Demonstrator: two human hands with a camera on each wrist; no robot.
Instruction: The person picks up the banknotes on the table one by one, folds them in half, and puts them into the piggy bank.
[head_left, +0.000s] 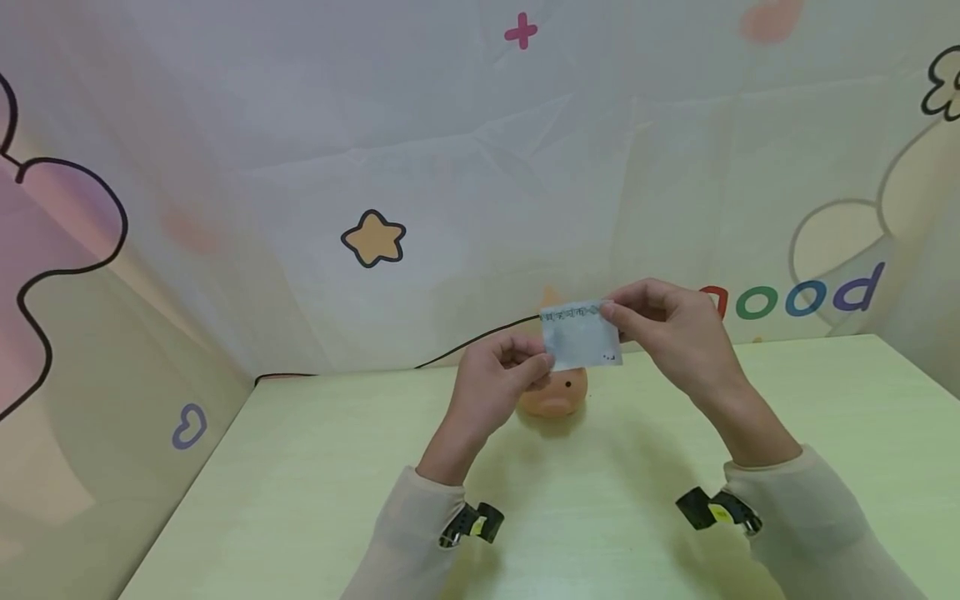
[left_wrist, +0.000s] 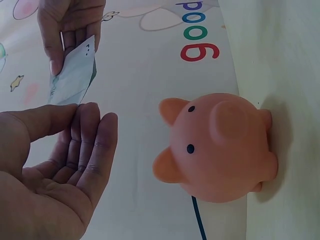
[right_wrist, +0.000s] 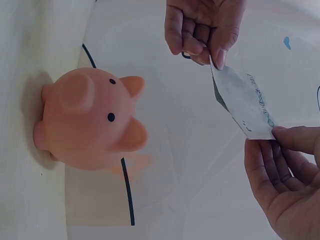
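A pale folded banknote [head_left: 581,340] with dark print along its upper edge is held up in the air. My left hand [head_left: 491,383] pinches its lower left corner between thumb and fingers. At the upper right corner, my right hand [head_left: 678,337] grips it the same way. Behind the note, partly hidden by it in the head view, a pink-orange piggy bank [head_left: 555,398] stands upright on the table. Both wrist views show the piggy bank's snout, eyes and ears plainly, apart from both hands. In the right wrist view the note [right_wrist: 242,100] stretches between the hands, its layers slightly parted.
The light greenish table [head_left: 337,475] reaches back to a pale cloth backdrop [head_left: 465,208], printed with a star, a heart and coloured letters. Dark straps with small black devices [head_left: 480,522] sit at both wrists over pale sleeves.
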